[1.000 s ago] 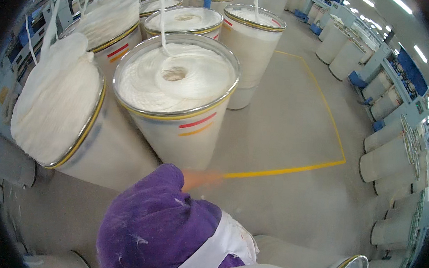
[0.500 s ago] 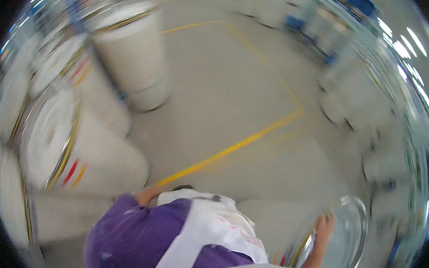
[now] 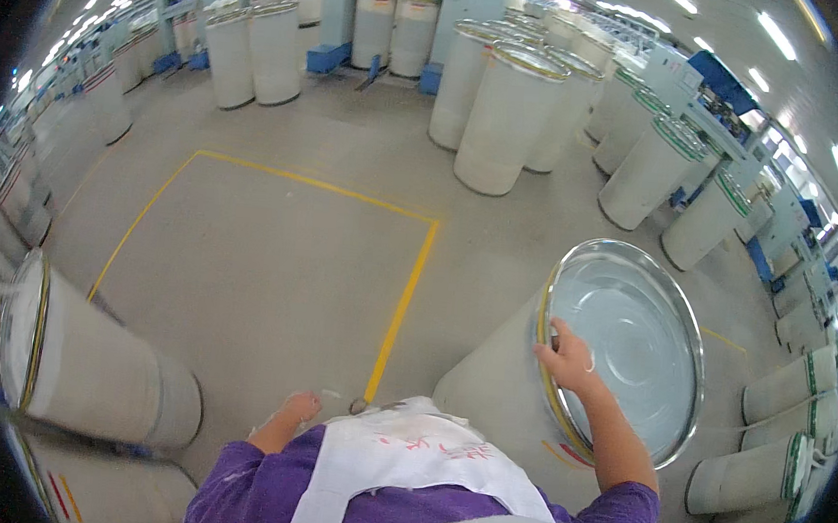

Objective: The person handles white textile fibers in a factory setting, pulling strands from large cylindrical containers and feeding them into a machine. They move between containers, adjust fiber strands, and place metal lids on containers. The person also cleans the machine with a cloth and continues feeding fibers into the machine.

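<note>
Right hand [image 3: 573, 362] stretched forward, fingers clamped on can rim [image 3: 695, 366], left hand [image 3: 300, 408] low, fingers curled

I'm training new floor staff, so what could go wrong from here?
Only the right grip holds the large can, by its rim, so it might swing or tip. The left grip is apart from it and may be slow to steady it. Other cans at left could be bumped.
</note>
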A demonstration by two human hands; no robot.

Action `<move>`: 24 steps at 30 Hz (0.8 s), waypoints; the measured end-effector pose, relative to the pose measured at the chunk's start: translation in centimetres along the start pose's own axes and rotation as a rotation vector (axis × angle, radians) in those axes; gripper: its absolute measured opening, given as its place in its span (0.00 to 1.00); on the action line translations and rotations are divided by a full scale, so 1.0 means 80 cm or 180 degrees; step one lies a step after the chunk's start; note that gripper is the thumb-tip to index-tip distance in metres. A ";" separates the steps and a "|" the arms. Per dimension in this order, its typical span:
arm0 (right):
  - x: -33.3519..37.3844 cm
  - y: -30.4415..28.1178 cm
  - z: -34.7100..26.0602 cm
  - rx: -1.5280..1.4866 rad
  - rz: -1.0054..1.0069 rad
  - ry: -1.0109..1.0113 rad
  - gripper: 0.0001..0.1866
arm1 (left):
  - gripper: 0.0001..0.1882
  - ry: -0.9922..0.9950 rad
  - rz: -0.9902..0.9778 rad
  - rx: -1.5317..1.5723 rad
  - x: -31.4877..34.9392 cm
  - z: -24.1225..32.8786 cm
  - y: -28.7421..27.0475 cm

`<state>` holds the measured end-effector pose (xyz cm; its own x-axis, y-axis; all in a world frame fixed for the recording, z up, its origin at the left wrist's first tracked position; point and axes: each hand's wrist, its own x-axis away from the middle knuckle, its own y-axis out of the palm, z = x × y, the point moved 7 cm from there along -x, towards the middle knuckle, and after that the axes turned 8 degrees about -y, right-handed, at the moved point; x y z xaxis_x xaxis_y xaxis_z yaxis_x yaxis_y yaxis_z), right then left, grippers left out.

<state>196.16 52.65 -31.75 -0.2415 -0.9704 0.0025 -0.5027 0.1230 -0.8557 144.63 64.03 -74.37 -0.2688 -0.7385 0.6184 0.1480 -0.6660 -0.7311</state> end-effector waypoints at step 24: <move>-0.493 0.101 -0.218 -0.0167 -0.0527 -0.0992 0.32 | 0.20 -0.0194 0.0168 -0.0336 -0.198 -0.167 -0.197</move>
<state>187.13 95.58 -29.76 0.1077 -0.9938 -0.0260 -0.5577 -0.0388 -0.8291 133.82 87.60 -76.50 -0.2046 -0.7793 0.5923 0.0584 -0.6138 -0.7873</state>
